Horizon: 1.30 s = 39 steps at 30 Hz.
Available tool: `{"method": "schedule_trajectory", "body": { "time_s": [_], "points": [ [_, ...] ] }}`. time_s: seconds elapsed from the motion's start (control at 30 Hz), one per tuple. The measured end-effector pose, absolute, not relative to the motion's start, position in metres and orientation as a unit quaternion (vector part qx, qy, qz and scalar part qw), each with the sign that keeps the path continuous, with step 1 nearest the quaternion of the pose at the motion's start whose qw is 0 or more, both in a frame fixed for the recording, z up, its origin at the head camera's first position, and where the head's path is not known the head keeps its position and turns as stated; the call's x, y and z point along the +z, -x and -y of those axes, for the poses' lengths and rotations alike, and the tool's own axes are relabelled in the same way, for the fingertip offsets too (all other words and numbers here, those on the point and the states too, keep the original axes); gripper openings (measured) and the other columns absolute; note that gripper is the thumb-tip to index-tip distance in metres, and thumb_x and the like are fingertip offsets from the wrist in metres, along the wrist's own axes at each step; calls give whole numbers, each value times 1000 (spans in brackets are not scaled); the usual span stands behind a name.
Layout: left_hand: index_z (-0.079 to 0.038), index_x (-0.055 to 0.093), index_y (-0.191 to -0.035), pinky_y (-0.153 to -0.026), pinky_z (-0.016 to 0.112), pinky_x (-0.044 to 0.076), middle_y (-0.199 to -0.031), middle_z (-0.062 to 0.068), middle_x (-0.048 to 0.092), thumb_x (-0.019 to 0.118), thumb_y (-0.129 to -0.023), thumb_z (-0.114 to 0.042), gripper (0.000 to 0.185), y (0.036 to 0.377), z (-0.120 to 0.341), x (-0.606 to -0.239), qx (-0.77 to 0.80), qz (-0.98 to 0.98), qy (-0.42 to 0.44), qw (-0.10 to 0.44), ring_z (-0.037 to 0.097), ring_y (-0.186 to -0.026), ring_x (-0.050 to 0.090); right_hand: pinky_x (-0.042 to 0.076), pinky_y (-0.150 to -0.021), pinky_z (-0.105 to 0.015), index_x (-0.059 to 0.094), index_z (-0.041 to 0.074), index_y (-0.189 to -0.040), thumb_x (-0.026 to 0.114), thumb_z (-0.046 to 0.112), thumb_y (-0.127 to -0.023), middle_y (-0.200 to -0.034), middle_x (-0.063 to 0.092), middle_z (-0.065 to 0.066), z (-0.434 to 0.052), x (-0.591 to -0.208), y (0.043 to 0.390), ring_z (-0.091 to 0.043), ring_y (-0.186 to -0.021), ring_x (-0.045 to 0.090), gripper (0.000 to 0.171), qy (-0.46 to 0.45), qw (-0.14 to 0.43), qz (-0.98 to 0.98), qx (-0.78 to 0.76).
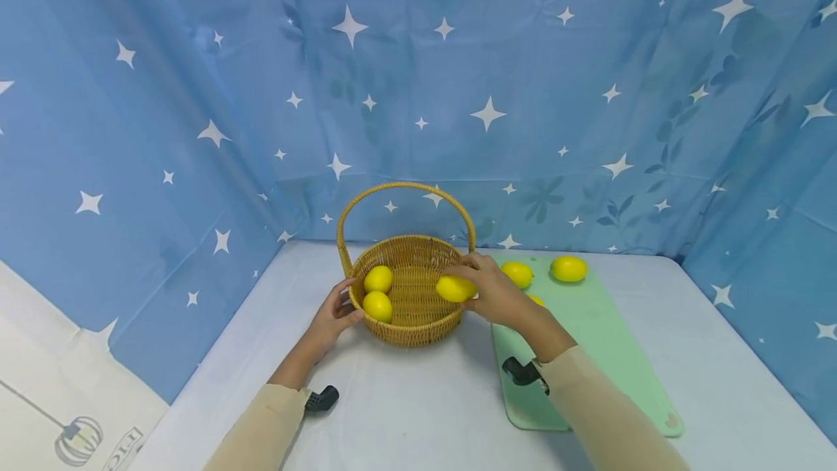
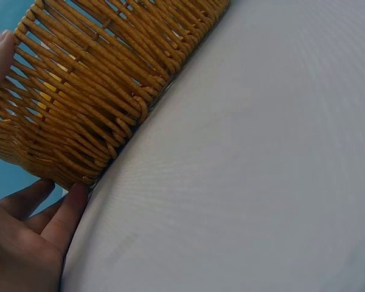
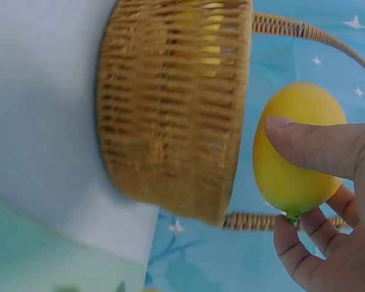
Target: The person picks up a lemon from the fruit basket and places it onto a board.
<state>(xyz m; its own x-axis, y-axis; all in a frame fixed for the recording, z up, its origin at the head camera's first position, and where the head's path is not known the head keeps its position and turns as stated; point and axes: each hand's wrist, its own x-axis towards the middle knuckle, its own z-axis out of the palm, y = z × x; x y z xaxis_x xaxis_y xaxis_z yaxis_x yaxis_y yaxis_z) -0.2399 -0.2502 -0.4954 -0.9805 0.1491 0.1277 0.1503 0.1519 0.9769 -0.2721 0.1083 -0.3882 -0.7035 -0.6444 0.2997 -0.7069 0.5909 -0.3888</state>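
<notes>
A wicker basket [image 1: 410,336] with a tall arched handle stands on the table, two lemons [image 1: 378,307] lying at its left inside. My left hand [image 1: 330,318] holds the basket's left side, thumb and fingers spread along its wall. In the left wrist view, fingertips [image 2: 77,193] touch the basket low down near the tabletop. Over the basket's right part, my right hand [image 1: 492,288] grips another lemon [image 1: 455,288]. The right wrist view shows this lemon [image 3: 301,146] just above the rim, between thumb and fingers, its green stem end toward the fingertips.
Right of the basket lies a pale green board [image 1: 588,333]. On it are a lemon [image 1: 569,268] at the far edge, another lemon [image 1: 518,274] nearer the basket, and one mostly hidden behind my right wrist. A blue star-patterned curtain [image 1: 418,78] hangs behind the white table [image 1: 405,413].
</notes>
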Motion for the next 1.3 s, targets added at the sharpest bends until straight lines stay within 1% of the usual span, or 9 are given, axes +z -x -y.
{"method": "schedule_trajectory", "body": {
  "time_s": [0.17,0.23,0.4,0.57,0.67,0.8,0.9,1.07,1.3],
  "points": [
    [-26,28,-152,-104,52,37,-154,21,28,68,-94,-20,71,240,251,-497,-642,760,99,9,40,-133,38,48,-89,-47,58,28,-135,80,6,-80,-129,45,-2,-126,-390,271,-28,-119,41,63,-358,65,900,241],
    [-28,29,-152,-104,52,38,-153,20,29,68,-94,-21,71,240,251,-498,-641,761,98,11,40,-133,39,48,-87,-47,58,27,-135,81,7,-80,-127,45,-2,-133,-391,271,-27,-116,42,63,-353,70,902,240],
    [-28,28,-152,-104,52,38,-154,20,27,69,-93,-24,72,240,251,-498,-639,763,100,10,40,-134,37,46,-88,-49,60,23,-133,81,5,-79,-123,46,-3,-149,-395,272,-29,-111,42,60,-344,78,904,243],
    [-28,29,-152,-104,52,37,-154,20,28,70,-92,-24,72,240,251,-498,-639,763,95,12,40,-134,37,45,-87,-50,60,22,-132,81,5,-79,-122,46,-4,-164,-399,275,-30,-109,43,59,-329,88,908,243],
    [-27,29,-152,-104,51,38,-153,20,29,70,-92,-23,72,240,251,-498,-638,764,94,13,40,-133,38,46,-87,-50,60,21,-131,81,3,-77,-123,47,-6,-174,-402,277,-31,-109,44,60,-321,98,909,247],
    [-26,29,-152,-104,51,38,-153,22,29,69,-93,-21,72,241,251,-499,-637,764,95,13,41,-133,38,46,-88,-51,60,18,-131,82,1,-77,-123,47,-9,-187,-405,277,-32,-109,45,61,-308,96,911,258],
    [-28,30,-151,-104,52,37,-153,21,29,69,-93,-21,70,241,250,-499,-637,765,90,11,40,-133,39,46,-90,-53,59,16,-132,81,2,-77,-124,47,-10,-198,-408,276,-33,-111,44,60,-297,90,913,263],
    [-31,30,-151,-103,52,38,-153,19,29,69,-93,-23,70,241,251,-498,-637,766,89,11,39,-132,40,44,-91,-58,59,11,-131,81,-2,-76,-123,49,-15,-216,-408,275,-39,-113,44,61,-298,107,911,263],
    [-27,29,-151,-104,53,38,-153,21,29,71,-92,-24,73,243,252,-501,-638,764,93,14,41,-132,40,45,-90,-58,58,9,-132,80,-6,-74,-124,48,-18,-238,-412,276,-40,-112,44,64,-287,105,916,261]
  ]
}}
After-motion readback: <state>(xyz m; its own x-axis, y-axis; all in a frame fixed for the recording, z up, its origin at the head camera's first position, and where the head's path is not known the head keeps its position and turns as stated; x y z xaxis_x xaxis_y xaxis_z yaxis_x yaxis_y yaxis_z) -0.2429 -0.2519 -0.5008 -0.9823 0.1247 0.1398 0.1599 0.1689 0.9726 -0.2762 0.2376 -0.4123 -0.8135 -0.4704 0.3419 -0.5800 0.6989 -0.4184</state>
